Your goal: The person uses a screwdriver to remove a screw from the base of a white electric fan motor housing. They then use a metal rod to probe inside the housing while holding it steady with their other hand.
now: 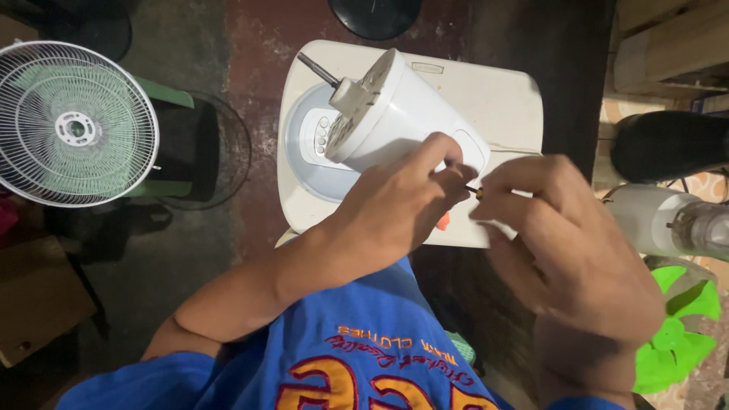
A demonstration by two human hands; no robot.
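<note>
While the white plastic fan motor housing [402,114] lies tilted on the white plastic bench [493,99], its metal shaft pointing up-left, the left hand [395,209] closes its fingers against the housing's rear, and the right hand [562,243] pinches a small dark-tipped tool [474,190] beside it. A white wire fan guard [72,125] stands well apart at left; green fan blades [680,334] lie at right.

Dim room: dark, stained concrete floor [190,250]; a white fan grille [72,125] at left.
</note>
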